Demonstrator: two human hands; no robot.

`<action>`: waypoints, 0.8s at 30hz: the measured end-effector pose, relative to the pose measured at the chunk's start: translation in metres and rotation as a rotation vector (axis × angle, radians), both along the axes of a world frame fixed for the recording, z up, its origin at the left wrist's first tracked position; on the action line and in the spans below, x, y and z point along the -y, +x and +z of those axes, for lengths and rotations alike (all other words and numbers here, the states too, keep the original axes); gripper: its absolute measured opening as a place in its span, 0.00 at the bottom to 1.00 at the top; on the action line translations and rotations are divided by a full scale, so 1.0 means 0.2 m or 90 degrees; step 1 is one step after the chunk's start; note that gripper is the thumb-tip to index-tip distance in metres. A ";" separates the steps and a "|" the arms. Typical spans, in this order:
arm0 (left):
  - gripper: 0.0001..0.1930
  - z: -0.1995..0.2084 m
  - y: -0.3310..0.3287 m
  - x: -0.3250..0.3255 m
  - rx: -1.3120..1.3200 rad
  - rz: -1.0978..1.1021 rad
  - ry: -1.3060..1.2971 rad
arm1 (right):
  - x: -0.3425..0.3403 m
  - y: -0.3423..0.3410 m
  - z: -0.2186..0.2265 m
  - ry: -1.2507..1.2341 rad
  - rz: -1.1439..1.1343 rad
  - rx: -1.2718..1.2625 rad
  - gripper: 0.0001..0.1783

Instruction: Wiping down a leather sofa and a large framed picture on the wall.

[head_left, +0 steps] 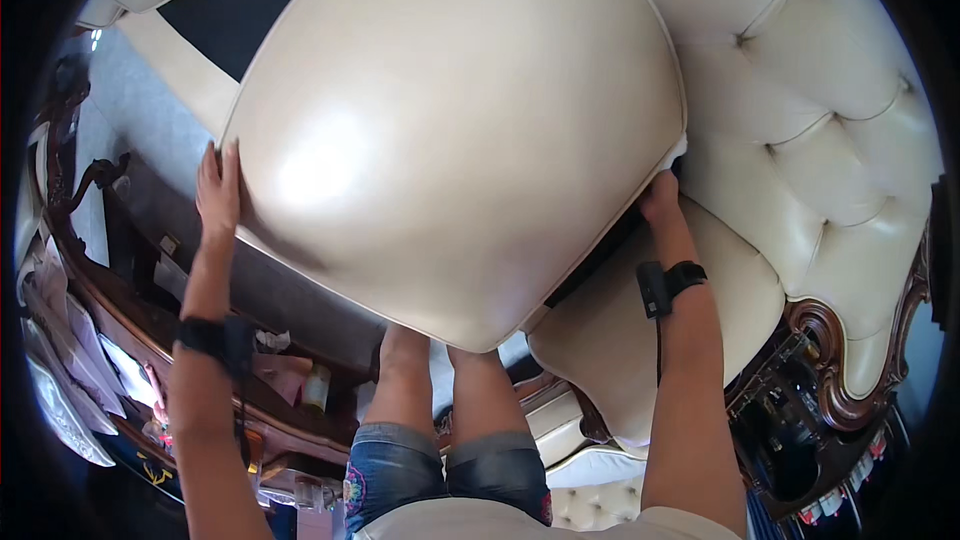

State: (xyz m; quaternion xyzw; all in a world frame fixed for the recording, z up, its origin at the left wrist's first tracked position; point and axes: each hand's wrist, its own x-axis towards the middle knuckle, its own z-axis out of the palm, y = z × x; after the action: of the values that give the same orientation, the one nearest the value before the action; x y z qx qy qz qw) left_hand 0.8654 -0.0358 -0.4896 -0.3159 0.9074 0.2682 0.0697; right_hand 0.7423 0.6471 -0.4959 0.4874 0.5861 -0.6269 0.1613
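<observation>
Together, our two hands hold a big cream cushion

We have a big, shiny cream cushion (pixel 450 140) in the middle, right in front of us. It is up off the seat and tilted, with a thin cord sewn along its edge. One corner points near, and it covers the lower part of our legs (pixel 490 390).

Our left hand (pixel 218 190) is on the left edge of the cushion. We can see some of its fingers, long and nearly straight, grasping that edge. Our right hand (pixel 660 195) is on the right edge, tucked a bit under it. It grasps the cushion too, but its fingers are mostly hidden, so we cannot tell just how they bend. Something white peeks out by that hand.

We wear a black band on each wrist, each with a small dark box.

On the far left we see a black panel (pixel 245 15) with a cream border. On the right is the puffy sofa back (pixel 800 140), with deep dimples. Near us on the right, another cream seat cushion (pixel 610 330) lies below our right hand, and curly brown wood trim (pixel 835 390) sits past it. On the left stands a dark wooden table (pixel 110 315) with clear plastic on it.
</observation>
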 end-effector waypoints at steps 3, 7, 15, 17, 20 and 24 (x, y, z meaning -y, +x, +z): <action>0.36 0.08 -0.35 -0.13 0.009 -0.024 0.122 | -0.04 0.11 -0.06 -0.091 -0.009 -0.025 0.30; 0.34 0.13 -0.75 -0.31 -0.010 -0.070 0.221 | -0.04 0.16 -0.13 -0.153 -0.046 -0.002 0.28; 0.37 0.14 -1.09 -0.48 0.011 -0.017 0.259 | 0.02 0.12 -0.17 -0.265 -0.103 -0.062 0.30; 0.37 0.15 -1.07 -0.52 0.018 -0.022 0.303 | -0.01 0.14 -0.16 -0.288 -0.107 -0.082 0.29; 0.32 0.17 -1.09 -0.44 0.029 -0.020 0.234 | 0.11 0.14 -0.12 -0.252 -0.167 -0.082 0.29; 0.24 0.18 -1.13 -0.34 0.118 -0.106 0.130 | 0.11 0.21 -0.08 -0.315 -0.208 -0.193 0.29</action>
State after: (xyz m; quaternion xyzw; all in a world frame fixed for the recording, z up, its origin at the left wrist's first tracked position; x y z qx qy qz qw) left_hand 0.6395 0.0327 -0.4537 -0.2544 0.8880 0.3224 0.2069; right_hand 0.7842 0.6256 -0.5115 0.4225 0.3473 -0.8330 0.0829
